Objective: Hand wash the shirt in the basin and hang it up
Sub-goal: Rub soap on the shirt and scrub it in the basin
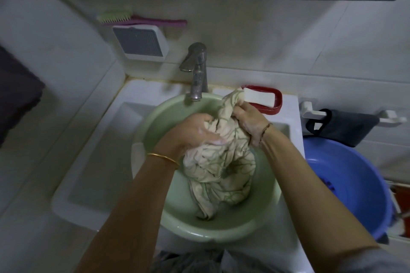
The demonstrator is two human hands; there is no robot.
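Note:
A cream shirt (224, 162) with green line patterns is bunched up, wet and soapy, in a pale green basin (177, 226) that sits in the white sink. My left hand (193, 133) grips a fold of the shirt on its left side, with suds on the fingers. My right hand (248, 121) clutches the upper part of the shirt and holds it raised above the basin's far rim. The lower part of the shirt trails down to the basin's bottom.
A metal tap (196, 71) stands over the basin's far rim. A white soap bar (259, 97) lies in a red dish (277, 104) behind my right hand. A blue basin (346, 186) is at the right. A scrub brush (137, 19) rests on a wall shelf.

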